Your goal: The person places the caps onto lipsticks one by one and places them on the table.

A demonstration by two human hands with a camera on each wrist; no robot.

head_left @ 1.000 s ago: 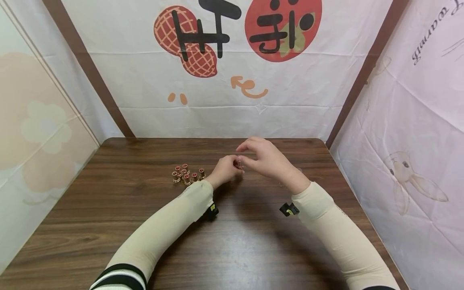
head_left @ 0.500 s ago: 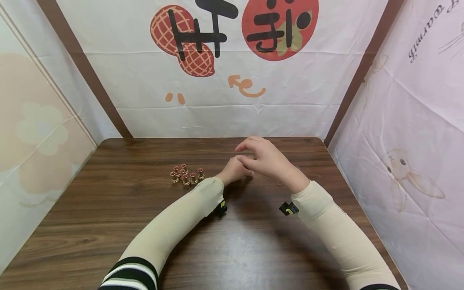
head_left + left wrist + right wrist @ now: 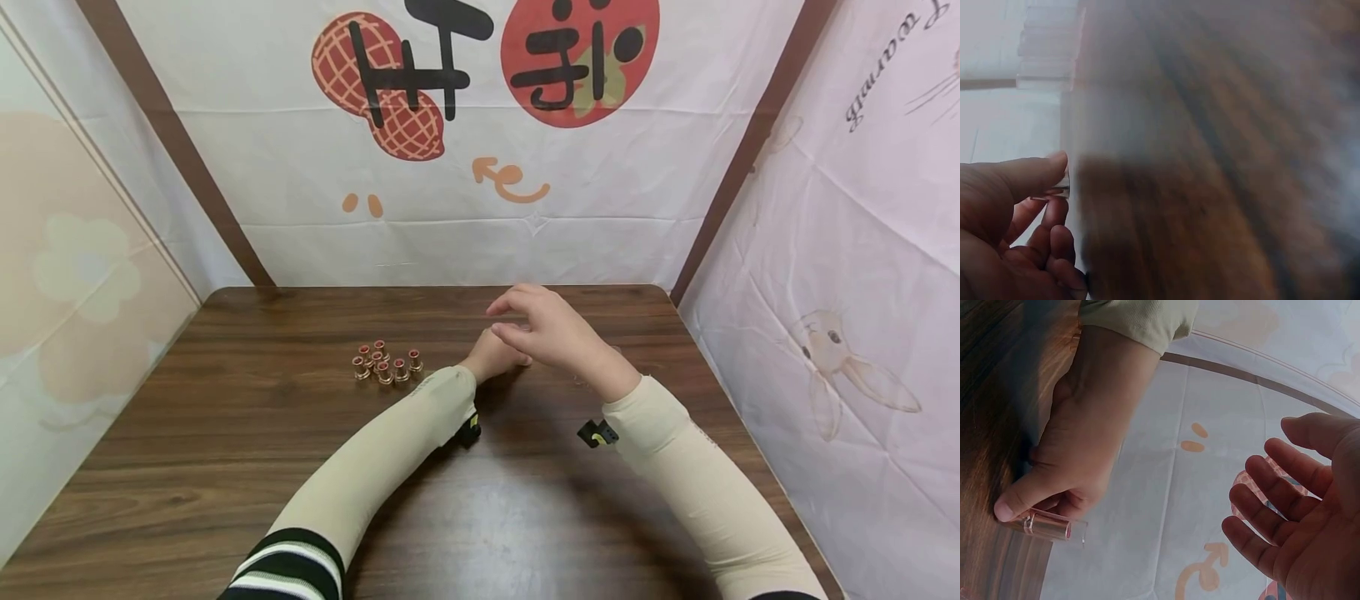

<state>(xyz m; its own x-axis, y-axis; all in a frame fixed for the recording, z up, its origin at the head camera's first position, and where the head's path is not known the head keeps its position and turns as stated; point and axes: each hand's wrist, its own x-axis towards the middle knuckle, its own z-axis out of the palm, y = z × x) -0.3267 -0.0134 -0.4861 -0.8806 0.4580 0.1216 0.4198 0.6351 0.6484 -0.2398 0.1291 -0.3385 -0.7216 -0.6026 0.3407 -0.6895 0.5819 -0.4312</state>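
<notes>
My left hand pinches a small tube between thumb and fingers, upright or nearly so on the wood; the right wrist view shows its pinkish metallic body and clear end. In the left wrist view only a shiny bit of the tube shows at the fingertips of the left hand. My right hand hovers just right of and above the left one, fingers loosely bent and apart. Nothing is in the right hand. In the head view the tube is hidden by the hands.
Several similar red-topped tubes stand grouped left of my left forearm on the brown table. Clear, blurred objects line up at the upper left of the left wrist view. A printed cloth hangs behind the table.
My left hand has moved right with the tube, partly behind the right hand. The right hand has stayed nearly still. One tube beside the left sleeve is no longer seen in the group.
</notes>
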